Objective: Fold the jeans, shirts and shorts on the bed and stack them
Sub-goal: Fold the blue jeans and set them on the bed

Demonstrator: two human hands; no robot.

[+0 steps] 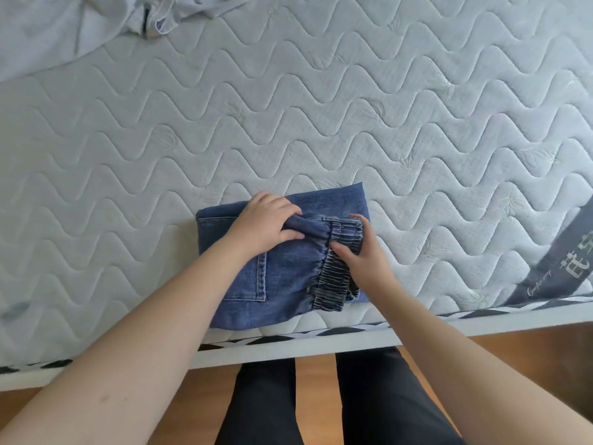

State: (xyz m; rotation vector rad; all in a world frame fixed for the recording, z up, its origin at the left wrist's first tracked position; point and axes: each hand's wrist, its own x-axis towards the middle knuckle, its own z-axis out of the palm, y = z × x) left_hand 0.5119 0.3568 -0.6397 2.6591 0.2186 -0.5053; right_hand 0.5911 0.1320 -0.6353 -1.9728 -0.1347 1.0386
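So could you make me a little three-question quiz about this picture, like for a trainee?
1. True or false: the folded blue denim jeans lie near the quilted white mattress's front edge.
2. Which hand touches the dark elastic waistband? A left, B right.
3. Fill in: the crumpled pale garment lies at the far ___ corner of the view.

Key: 1 true. 2 B, the right hand; the left hand grips the denim. 3 left.
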